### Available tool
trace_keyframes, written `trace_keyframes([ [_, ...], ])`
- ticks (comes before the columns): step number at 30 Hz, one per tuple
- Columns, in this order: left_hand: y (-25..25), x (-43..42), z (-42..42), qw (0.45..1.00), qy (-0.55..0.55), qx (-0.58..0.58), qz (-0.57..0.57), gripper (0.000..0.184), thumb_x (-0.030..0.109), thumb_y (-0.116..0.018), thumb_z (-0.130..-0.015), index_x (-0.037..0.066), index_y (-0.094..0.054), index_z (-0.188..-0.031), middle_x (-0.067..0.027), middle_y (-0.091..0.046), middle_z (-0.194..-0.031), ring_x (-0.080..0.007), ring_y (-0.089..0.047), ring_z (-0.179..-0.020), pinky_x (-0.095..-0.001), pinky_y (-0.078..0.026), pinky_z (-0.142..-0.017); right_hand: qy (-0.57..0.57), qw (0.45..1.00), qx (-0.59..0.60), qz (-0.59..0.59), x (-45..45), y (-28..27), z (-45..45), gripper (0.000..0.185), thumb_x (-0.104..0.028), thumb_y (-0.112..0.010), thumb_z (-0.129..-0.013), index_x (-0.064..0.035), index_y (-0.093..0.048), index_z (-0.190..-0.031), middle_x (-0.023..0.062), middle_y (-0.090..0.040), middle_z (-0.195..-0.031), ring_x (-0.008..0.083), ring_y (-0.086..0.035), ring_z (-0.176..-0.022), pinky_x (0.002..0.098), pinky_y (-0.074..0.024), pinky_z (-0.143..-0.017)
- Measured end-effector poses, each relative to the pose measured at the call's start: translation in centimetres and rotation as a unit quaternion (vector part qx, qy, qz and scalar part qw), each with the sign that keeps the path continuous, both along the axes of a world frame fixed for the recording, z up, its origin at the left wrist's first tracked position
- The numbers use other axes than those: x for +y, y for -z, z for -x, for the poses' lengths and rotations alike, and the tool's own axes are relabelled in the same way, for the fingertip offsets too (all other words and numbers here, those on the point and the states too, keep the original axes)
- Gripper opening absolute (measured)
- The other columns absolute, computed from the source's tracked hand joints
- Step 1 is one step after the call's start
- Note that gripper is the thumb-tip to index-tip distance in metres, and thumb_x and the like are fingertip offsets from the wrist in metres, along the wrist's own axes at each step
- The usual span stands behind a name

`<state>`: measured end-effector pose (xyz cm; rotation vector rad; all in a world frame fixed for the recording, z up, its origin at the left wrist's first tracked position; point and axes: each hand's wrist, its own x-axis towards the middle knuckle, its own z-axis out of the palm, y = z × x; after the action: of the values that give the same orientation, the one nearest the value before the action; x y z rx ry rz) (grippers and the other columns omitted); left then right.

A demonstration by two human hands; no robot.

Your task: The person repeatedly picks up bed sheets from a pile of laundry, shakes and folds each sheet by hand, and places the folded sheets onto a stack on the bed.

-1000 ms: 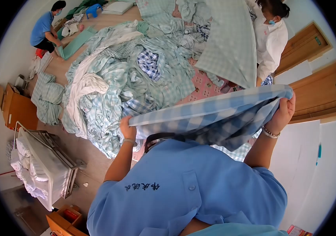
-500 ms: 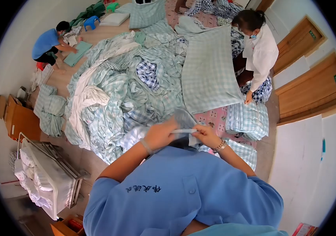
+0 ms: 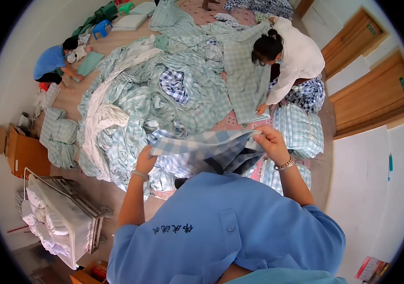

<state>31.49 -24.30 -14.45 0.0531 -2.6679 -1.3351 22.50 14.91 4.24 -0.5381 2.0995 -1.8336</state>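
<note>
A blue-and-white checked cloth [image 3: 197, 146], like a sheet or cover, stretches between my hands in front of my chest. My left hand [image 3: 146, 160] grips its left end, and my right hand [image 3: 272, 142] pinches its right corner. The lower part of the cloth droops in folds between them, partly hidden by my shirt. Just beyond it lies a large heap of crumpled pale green checked linens [image 3: 178, 104], with a dark blue checked piece [image 3: 173, 85] on top.
To the right, a person in white [image 3: 301, 52] bends over a green checked cloth [image 3: 247, 71], beside folded stacks [image 3: 299, 130]. A person in blue [image 3: 50, 61] crouches at far left near a blue stool [image 3: 101, 29]. A metal-framed cart [image 3: 65, 213] stands at lower left.
My hands have moved apart and spread the cloth between them. The person in white has bent lower, folding the green checked cloth down onto the floor.
</note>
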Motion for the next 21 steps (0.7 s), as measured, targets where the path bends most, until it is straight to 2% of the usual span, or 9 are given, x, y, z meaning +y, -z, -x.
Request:
trace_keyframes([
  [3, -0.4, -0.3, -1.4, 0.994, 0.051, 0.053, -0.084, 0.013, 0.004, -0.057, -0.072, 0.001, -0.058, -0.085, -0.0077, -0.053, -0.085, -0.02, -0.051, -0.077, -0.0283, -0.041, -0.066, -0.039, 0.999, -0.015, -0.005, -0.6, 1.4, -0.2, 0.008, -0.007, -0.053, -0.082, -0.0008, -0.057, -0.085, -0.0029, -0.055, -0.07, 0.0018, -0.047, -0.063, 0.0165, -0.0379, -0.056],
  [5, 0.1, -0.1, -2.2, 0.977, 0.06, -0.093, -0.181, 0.014, 0.003, -0.057, -0.072, 0.002, -0.059, -0.086, -0.0076, -0.052, -0.089, -0.0241, -0.051, -0.082, -0.0304, -0.041, -0.066, -0.048, 0.997, -0.004, -0.057, -1.3, 2.1, -0.5, 0.008, -0.008, -0.054, -0.081, -0.0006, -0.056, -0.085, -0.0032, -0.054, -0.069, 0.0013, -0.045, -0.06, 0.0167, -0.0366, -0.054],
  [7, 1.1, -0.6, -3.0, 0.987, 0.096, -0.086, -0.1, 0.014, 0.008, -0.056, -0.075, 0.002, -0.059, -0.087, -0.0092, -0.056, -0.085, -0.0227, -0.054, -0.077, -0.0301, -0.041, -0.063, -0.04, 0.997, 0.005, -0.067, -1.8, 2.4, -0.8, 0.008, -0.008, -0.054, -0.081, -0.0006, -0.056, -0.084, -0.0042, -0.052, -0.065, 0.0014, -0.044, -0.058, 0.0181, -0.0353, -0.051],
  [10, 2.7, -1.2, -4.5, 0.99, -0.121, -0.065, -0.014, 0.022, 0.02, -0.049, -0.081, 0.001, -0.059, -0.08, -0.012, -0.059, -0.067, -0.0205, -0.055, -0.06, -0.0319, -0.042, -0.057, -0.035, 0.998, 0.037, -0.024, -2.4, 2.6, -1.2, 0.009, -0.009, -0.054, -0.081, -0.0014, -0.056, -0.085, -0.005, -0.052, -0.064, 0.0013, -0.043, -0.058, 0.019, -0.035, -0.05],
  [12, 6.8, -2.4, -5.8, 0.85, -0.327, -0.168, -0.379, 0.027, 0.025, -0.043, -0.084, 0.007, -0.052, -0.102, -0.0104, -0.058, -0.092, -0.0251, -0.056, -0.079, -0.0382, -0.044, -0.065, -0.109, 0.991, 0.038, -0.068, -3.2, 2.4, -1.8, 0.008, -0.009, -0.054, -0.081, -0.0037, -0.056, -0.086, -0.0003, -0.054, -0.063, 0.0069, -0.047, -0.054, 0.0216, -0.037, -0.05],
  [13, 7.0, -1.7, -6.5, 0.673, -0.413, -0.138, -0.598, 0.035, 0.03, -0.041, -0.085, 0.008, -0.046, -0.112, -0.0104, -0.055, -0.106, -0.0274, -0.055, -0.089, -0.0409, -0.045, -0.071, -0.154, 0.982, 0.074, -0.087, -4.2, 2.4, -2.3, 0.008, -0.01, -0.054, -0.08, -0.0047, -0.056, -0.085, 0.0041, -0.055, -0.064, 0.013, -0.05, -0.055, 0.0247, -0.0387, -0.051],
  [15, 7.1, 0.8, -7.3, 0.539, -0.321, -0.055, -0.776, 0.065, 0.045, -0.043, -0.083, 0.019, -0.011, -0.133, -0.0096, -0.039, -0.127, -0.0348, -0.042, -0.111, -0.0523, -0.036, -0.087, -0.194, 0.97, 0.108, -0.101, -6.6, 2.9, -3.1, 0.007, -0.011, -0.054, -0.079, -0.0056, -0.055, -0.084, 0.0084, -0.056, -0.066, 0.0192, -0.054, -0.055, 0.0278, -0.0404, -0.052],
  [18, 2.6, 5.5, -5.9, 0.502, -0.252, -0.173, -0.809, 0.097, 0.066, -0.044, -0.071, 0.015, 0.009, -0.134, -0.0118, -0.012, -0.139, -0.0445, -0.025, -0.12, -0.0632, -0.024, -0.09, -0.293, 0.93, 0.202, -0.093, -9.2, 3.7, -4.3, 0.008, -0.014, -0.054, -0.077, -0.0059, -0.054, -0.078, 0.0139, -0.055, -0.066, 0.0297, -0.055, -0.06, 0.0349, -0.0411, -0.053],
  [21, 3.2, 8.2, -2.6, 0.568, -0.066, -0.306, -0.761, 0.05, 0.049, -0.043, -0.081, 0.009, -0.045, -0.111, -0.0071, -0.053, -0.104, -0.0235, -0.051, -0.095, -0.0395, -0.041, -0.081, -0.411, 0.876, 0.224, -0.118, -10.1, 4.1, -4.5, 0.008, -0.013, -0.053, -0.073, -0.0051, -0.051, -0.074, 0.0135, -0.055, -0.065, 0.0311, -0.056, -0.062, 0.0379, -0.0405, -0.053],
])
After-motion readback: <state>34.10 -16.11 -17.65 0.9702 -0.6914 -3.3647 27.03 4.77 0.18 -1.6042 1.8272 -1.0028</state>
